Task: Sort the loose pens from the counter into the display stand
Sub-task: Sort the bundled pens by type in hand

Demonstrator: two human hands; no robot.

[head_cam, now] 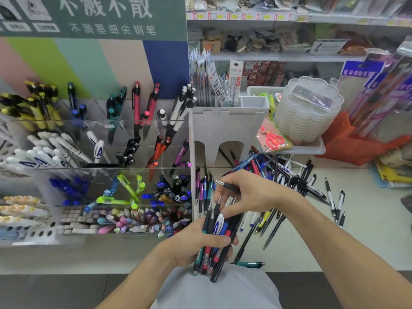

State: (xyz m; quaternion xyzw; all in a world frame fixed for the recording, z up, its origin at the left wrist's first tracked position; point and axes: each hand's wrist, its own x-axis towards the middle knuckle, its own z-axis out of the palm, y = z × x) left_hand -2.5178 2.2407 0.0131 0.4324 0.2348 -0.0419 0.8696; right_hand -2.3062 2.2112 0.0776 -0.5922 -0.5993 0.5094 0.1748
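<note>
Over the counter's [367, 219] front edge, left hand [196, 241] clamping a pen bundle [217, 237], right hand [249, 192] pinching a black pen [228, 186]; better matching colours before dropping into the display stand [133, 166].

- I see a pale counter [367, 224] carrying a scattered pile of loose pens [296, 181].
- A clear display stand [107, 166] sits on its left.
- One teal pen [250, 264] lies near its front edge.

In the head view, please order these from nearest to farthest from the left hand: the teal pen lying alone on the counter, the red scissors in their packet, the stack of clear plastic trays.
From the left hand:
1. Teal pen, on the counter just to its right.
2. Red scissors, up on the white tray behind the pen pile.
3. Stack of clear plastic trays, right of the scissors and farther back.
</note>
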